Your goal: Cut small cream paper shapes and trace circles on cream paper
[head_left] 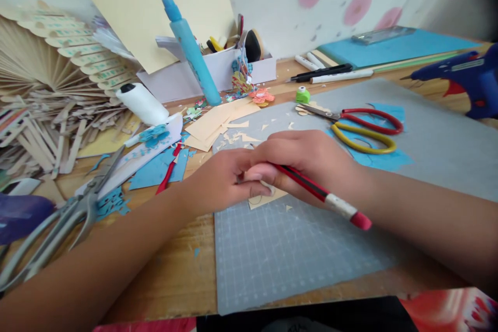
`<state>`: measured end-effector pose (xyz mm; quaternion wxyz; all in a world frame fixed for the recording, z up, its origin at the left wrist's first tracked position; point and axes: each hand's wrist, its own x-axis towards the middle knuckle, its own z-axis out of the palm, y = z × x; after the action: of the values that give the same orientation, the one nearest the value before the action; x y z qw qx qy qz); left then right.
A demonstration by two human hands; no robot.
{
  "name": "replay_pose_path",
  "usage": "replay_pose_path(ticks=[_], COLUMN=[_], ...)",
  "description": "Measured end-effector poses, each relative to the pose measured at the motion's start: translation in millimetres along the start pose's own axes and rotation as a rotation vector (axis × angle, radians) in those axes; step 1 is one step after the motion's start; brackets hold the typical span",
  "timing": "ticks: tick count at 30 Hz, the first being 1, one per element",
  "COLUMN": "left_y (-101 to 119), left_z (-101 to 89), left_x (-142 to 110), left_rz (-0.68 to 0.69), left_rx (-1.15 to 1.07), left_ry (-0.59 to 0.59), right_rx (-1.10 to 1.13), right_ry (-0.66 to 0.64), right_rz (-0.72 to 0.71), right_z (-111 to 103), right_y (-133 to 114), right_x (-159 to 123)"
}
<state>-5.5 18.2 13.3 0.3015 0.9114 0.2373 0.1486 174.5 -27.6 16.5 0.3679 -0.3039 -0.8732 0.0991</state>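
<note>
My right hand (311, 158) is closed around a red and black pencil (303, 179), its pink eraser end pointing toward me and its tip hidden behind the fingers. My left hand (229, 176) meets the right fingers, thumb and fingers pressed on a small piece of cream paper (257, 202). Part of a drawn curve shows on that paper, and the hands cover most of it. Beneath them lies a grey cutting mat (264, 264). Just beyond my right hand rest small scissors (363, 132) with red and yellow handles, partly over blue paper (392, 161).
Large metal scissors (87, 202) lie at the left near craft sticks (50, 140) and a thread spool (142, 104). Cream paper strips (221, 119) and scraps sit behind the hands. A blue glue pen (192, 54) stands upright; a glue gun (467, 78) is at right.
</note>
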Motion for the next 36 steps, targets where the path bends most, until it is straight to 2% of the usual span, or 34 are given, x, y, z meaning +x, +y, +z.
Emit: replay_pose_path(ticks=[5,13,22,28,36], left_y=[-3,-3,-4,-3,-4], left_z=[-1.1,4.2,8.1,10.0,10.8], left_x=[-1,-1,-3,-4,-5], left_rz=[0.063,-0.033,-0.08,-0.048,-0.02], left_rx=[0.022,-0.04,-0.137,-0.21,-0.119], left_ry=[0.003,0.001,0.023,0.04,0.05], right_rx=[-0.026,-0.036,-0.068,-0.042,-0.113], right_ry=[0.133,0.067,0.075,0.049,0.091], right_rz=[-0.056,-0.022,0.003,0.035,0.006], right_z=[10,6,6,4,5], right_y=[5,4,3,-1,-1], right_x=[-3,-4,-6,-6,-7])
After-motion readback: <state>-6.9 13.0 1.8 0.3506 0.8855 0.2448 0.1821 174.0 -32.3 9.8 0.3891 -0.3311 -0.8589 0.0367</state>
